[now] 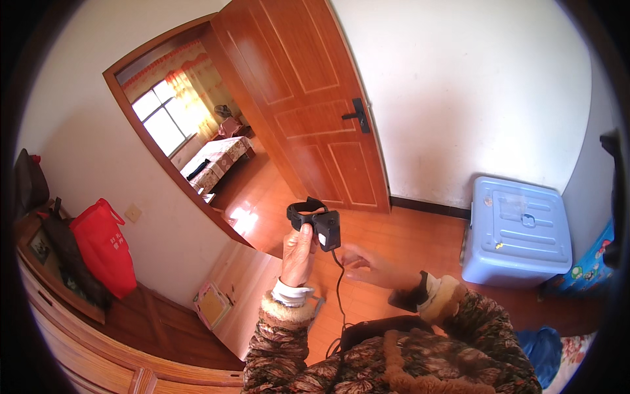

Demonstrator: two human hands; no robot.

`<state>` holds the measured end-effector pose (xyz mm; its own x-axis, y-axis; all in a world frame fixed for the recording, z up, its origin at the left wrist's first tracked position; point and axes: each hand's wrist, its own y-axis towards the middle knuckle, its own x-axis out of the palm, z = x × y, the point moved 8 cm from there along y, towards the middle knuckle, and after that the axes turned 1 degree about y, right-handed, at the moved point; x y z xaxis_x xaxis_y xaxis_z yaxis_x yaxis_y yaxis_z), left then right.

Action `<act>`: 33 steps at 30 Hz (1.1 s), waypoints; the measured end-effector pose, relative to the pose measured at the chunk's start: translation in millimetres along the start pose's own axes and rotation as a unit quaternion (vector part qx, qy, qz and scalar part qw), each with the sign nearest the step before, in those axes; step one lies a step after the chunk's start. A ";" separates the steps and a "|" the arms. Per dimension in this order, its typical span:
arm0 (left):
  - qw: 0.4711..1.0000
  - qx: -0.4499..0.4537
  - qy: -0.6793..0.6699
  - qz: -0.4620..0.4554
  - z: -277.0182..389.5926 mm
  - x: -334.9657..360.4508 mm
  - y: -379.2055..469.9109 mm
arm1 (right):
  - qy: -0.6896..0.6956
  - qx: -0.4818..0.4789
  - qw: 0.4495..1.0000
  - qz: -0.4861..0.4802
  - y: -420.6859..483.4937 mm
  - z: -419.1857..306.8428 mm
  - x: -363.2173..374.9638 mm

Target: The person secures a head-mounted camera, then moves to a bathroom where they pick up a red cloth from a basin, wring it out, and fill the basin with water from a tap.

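Observation:
My left hand (297,253) holds up a small black device on a black strap (327,230), its thumb pressed against the near side. The strap forms a loop at the top left of the device, and a white label sits on the casing. A thin black cable (339,290) runs from the device's underside down to my lap area. Just right of the device is my right hand (363,264), fingers apart and slightly curled, with nothing seen in it. A black band circles the right wrist by the fleece cuff.
A brown panelled door (315,118) stands ajar beside a doorway to a room with a bed (221,160). A blue lidded storage box (521,231) is at the right. At the left, a red bag (106,248) rests on a wooden cabinet (162,325), near a pale wooden surface (248,290).

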<state>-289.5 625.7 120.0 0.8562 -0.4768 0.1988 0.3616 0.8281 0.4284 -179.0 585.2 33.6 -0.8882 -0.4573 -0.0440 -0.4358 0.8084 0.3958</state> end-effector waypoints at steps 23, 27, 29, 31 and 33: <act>0.942 0.119 0.296 0.099 -80.0 -167.3 95.7 | 0.254 0.234 0.922 0.177 186.0 112.6 -55.8; 0.982 0.026 0.069 0.176 -106.9 -206.0 111.7 | 0.278 0.217 0.927 0.129 215.0 130.6 -58.3; 0.990 -0.051 -0.005 0.134 -123.4 -207.8 123.9 | 0.315 0.206 0.922 0.090 225.7 139.3 -58.7; 0.996 -0.041 0.031 0.073 -126.4 -199.6 137.6 | 0.370 0.195 0.907 0.049 236.6 147.4 -61.4; 0.997 -0.017 0.049 0.057 -130.1 -191.0 149.6 | 0.377 0.195 0.905 0.026 245.5 157.2 -69.0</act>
<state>-351.0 879.0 31.4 0.9238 -0.3494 0.1567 0.2706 0.8852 0.3785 -247.5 873.4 -10.3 -0.6213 -0.4196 0.6617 -0.5459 0.8376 0.0186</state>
